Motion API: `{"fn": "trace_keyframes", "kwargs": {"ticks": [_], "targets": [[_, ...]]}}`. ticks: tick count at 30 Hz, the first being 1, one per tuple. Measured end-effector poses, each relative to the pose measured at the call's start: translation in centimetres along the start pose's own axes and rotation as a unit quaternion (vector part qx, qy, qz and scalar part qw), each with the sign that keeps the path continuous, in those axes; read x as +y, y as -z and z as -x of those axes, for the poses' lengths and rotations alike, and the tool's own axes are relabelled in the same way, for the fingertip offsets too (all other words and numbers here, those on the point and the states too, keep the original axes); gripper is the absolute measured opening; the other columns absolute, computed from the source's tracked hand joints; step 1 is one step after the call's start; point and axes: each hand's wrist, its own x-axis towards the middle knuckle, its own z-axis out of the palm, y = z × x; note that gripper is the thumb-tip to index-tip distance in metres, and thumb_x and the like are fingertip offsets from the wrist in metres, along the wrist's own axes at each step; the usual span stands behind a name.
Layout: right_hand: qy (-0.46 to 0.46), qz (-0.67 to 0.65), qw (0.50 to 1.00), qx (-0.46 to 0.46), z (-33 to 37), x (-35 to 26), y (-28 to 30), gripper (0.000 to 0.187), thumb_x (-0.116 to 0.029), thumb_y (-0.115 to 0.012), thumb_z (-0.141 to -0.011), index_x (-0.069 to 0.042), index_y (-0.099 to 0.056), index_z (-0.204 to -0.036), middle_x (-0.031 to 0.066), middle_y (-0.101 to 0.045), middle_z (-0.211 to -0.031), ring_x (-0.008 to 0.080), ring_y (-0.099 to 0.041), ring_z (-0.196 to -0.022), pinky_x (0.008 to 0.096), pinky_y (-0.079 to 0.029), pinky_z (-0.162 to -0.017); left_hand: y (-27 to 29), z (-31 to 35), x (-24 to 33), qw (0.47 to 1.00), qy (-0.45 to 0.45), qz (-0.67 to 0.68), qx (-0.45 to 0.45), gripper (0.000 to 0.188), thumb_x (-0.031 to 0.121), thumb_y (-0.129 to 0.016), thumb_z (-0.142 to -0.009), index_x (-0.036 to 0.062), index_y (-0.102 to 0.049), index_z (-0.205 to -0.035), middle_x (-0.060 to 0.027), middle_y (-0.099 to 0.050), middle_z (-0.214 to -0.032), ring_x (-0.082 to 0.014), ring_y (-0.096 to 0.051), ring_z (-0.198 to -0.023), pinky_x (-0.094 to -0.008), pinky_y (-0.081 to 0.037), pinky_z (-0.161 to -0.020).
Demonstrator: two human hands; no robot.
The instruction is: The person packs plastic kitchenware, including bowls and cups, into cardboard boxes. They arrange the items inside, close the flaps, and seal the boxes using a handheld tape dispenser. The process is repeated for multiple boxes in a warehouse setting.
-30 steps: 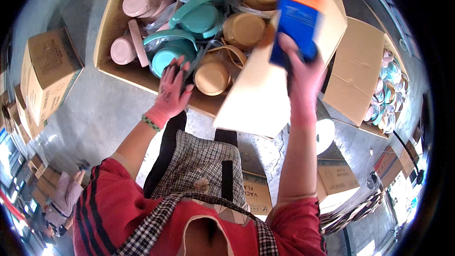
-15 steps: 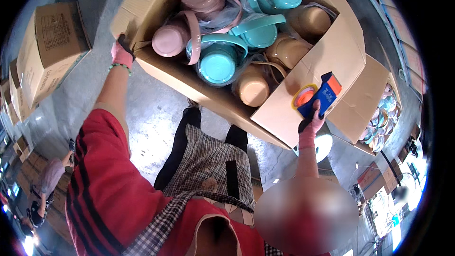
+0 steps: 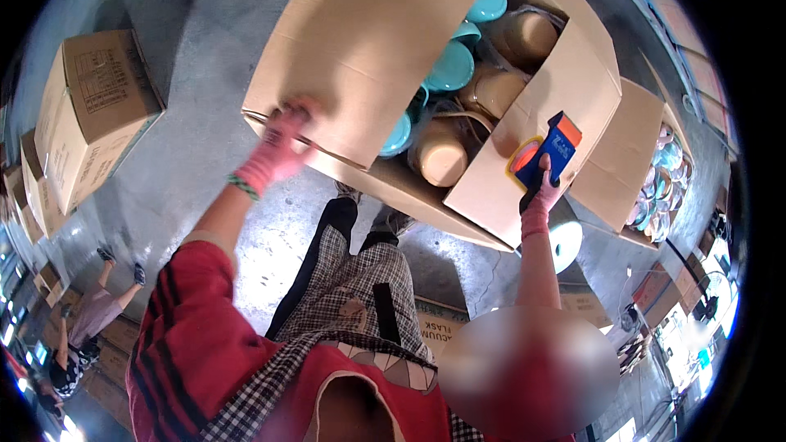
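Observation:
A large cardboard box [image 3: 491, 225] in front of me holds turquoise mugs [image 3: 451, 67] and tan mugs [image 3: 443, 153] in clear plastic, seemingly upside down. Its left flap [image 3: 352, 49] lies folded over the left part of the contents and hides what is under it. On the lower left corner of that flap rests my left hand [image 3: 278, 147], in a pink glove, its slightly blurred fingers apart. My right hand [image 3: 540, 192], also gloved, grips a blue tape dispenser [image 3: 558, 147] with an orange-and-yellow roll over the right flap [image 3: 524, 127], which stands outward.
Another open carton [image 3: 618, 160] with wrapped items is at the right. Closed cartons [image 3: 102, 115] line the left side. A white roll [image 3: 565, 245] lies below my right hand. Another person [image 3: 90, 319] is at the lower left.
My left hand has moved right, bringing the left flap over the pink mugs and part of the turquoise ones. My right hand keeps the tape dispenser in nearly the same place.

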Motion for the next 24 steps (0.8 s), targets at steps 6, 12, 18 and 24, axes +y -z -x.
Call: {"fn": "trace_keyframes", "kwargs": {"ticks": [6, 12, 18, 24], "targets": [[-0.022, -0.011, 1.000, 0.010, 0.5, 0.5, -0.3, 0.048, -0.022, -0.071, -0.067, 0.000, -0.048, -0.103, 0.0039, -0.053, -0.094, 0.0143, -0.052, -0.083, 0.0270, -0.040, -0.077, -5.3, 2.8, -13.2, 0.684, 0.472, 0.540, 0.135, 0.072, 0.059, -0.050, -0.070, -0.0032, -0.046, -0.107, -0.0162, -0.055, -0.092, -0.0248, -0.050, -0.086, -0.0329, -0.038, -0.077], [-0.038, -0.029, 0.998, 0.034, -1.2, 2.8, 2.7, 0.041, -0.024, -0.072, -0.065, 0.001, -0.054, -0.093, 0.0029, -0.057, -0.085, 0.0131, -0.054, -0.073, 0.0273, -0.044, -0.069, 5.4, 10.3, -6.7, 0.799, 0.306, 0.516, -0.040, 0.050, 0.044, -0.048, -0.078, -0.0006, -0.056, -0.100, -0.0121, -0.056, -0.100, -0.0151, -0.052, -0.092, -0.0272, -0.038, -0.083], [-0.047, 0.012, 0.999, -0.002, -1.7, 0.1, 0.9, 0.039, -0.025, -0.071, -0.066, 0.001, -0.056, -0.090, 0.0042, -0.057, -0.081, 0.0123, -0.053, -0.069, 0.0264, -0.045, -0.065, 9.1, 14.2, 3.9, 0.560, -0.046, 0.827, -0.016, 0.090, 0.058, -0.050, -0.069, 0.0081, -0.009, -0.132, -0.0119, -0.019, -0.134, -0.0284, -0.019, -0.123, -0.0418, -0.018, -0.100], [-0.064, 0.081, 0.977, -0.188, -8.9, -10.9, -0.4, 0.050, -0.036, -0.071, -0.062, -0.001, -0.054, -0.095, 0.0027, -0.056, -0.081, 0.0139, -0.054, -0.068, 0.0256, -0.045, -0.067, 2.0, -4.9, 15.7, 0.968, 0.133, 0.029, 0.211, 0.111, 0.045, -0.070, -0.055, -0.0128, -0.006, -0.124, -0.0318, -0.006, -0.129, -0.0449, -0.007, -0.121, -0.0483, -0.009, -0.099]]}}
